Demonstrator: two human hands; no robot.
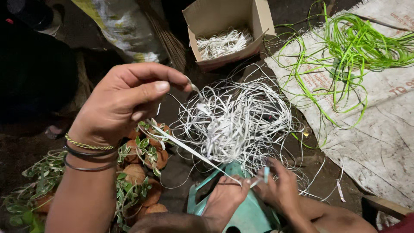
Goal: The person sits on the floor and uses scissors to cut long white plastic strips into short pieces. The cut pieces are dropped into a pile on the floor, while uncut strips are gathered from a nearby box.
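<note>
Glossy white plastic strips (233, 121), matt cardboard box (215, 17), rough woven sack (379, 142).

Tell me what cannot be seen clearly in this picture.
- Head view: right hand is motion-blurred; its grip is unclear.
- Cardboard box is cut by the top edge.
- Left hand fingers hide the pinched end of the white strip.
- Green strips run off the right edge.

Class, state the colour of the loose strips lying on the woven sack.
Bright lime green strips on a whitish sack, head view.

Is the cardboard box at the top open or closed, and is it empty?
Open and not empty: the cardboard box has its flaps up, and a bundle of white strips lies inside.
</note>
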